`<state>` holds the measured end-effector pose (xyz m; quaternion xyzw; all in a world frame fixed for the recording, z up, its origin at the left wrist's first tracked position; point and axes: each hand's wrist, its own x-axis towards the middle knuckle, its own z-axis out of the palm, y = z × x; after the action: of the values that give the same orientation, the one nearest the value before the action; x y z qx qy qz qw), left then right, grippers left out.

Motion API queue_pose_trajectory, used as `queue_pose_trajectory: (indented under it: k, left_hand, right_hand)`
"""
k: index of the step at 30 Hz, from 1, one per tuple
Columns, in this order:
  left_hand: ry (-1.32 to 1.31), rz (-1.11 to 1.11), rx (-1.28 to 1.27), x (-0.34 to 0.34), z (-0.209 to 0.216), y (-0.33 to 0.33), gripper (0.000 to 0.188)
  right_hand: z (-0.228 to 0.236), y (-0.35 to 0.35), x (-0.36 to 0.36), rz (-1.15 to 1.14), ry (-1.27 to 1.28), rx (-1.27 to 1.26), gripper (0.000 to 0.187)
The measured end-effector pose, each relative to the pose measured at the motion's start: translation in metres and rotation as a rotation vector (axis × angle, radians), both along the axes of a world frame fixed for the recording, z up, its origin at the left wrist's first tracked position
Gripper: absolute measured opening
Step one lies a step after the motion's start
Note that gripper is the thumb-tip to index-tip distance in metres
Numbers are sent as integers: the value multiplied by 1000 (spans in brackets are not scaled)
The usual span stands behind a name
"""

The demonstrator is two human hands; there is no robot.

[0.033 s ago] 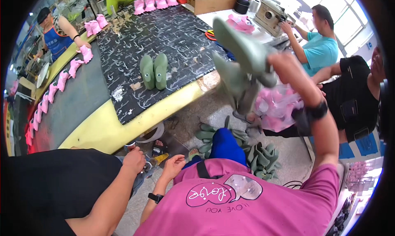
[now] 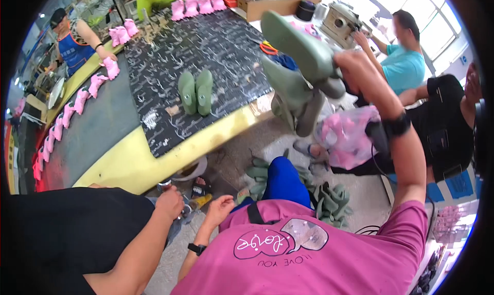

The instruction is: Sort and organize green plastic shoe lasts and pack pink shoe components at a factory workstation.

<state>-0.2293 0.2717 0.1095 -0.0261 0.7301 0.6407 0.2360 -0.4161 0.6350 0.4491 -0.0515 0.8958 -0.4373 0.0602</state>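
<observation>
My right hand (image 2: pixel 355 63) is raised at the upper right and shut on green rubber boots (image 2: pixel 301 53); one sticks up to the left, another hangs below it (image 2: pixel 293 97). My left hand (image 2: pixel 218 210), with a black watch on its wrist, hangs low over the floor beside my blue trouser knee (image 2: pixel 283 179), fingers loosely apart and holding nothing. A pair of green boots (image 2: pixel 195 92) stands on the black patterned mat (image 2: pixel 216 43) on the table.
A person in black at my left has a hand (image 2: pixel 170 202) by a small can. A yellow-edged table (image 2: pixel 128 161) carries rows of pink boots (image 2: pixel 77 102). Green boots (image 2: pixel 329 200) lie piled on the floor. A pink bag (image 2: pixel 350 135), seated people and a sewing machine (image 2: pixel 339 20) are at right.
</observation>
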Motion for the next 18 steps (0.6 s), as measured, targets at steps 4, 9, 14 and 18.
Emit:
queue_pose_trajectory:
  k: [4,9,14,18]
  left_hand:
    - [33,49,-45,-17,-29,10,31]
    - [50,292,-11,-25,-21,4,31]
    - [-63,639,-72,-2,-27,25,28]
    - [-253,862,-138,-28,-30,73,29]
  right_hand:
    - [1,-14,-132,0,20,-66,38]
    - [-137,-66,-282,306,116,639,33]
    - [-239,-145,-352,537,90,691,32]
    - [-230,-169,-384,899,378,902,31]
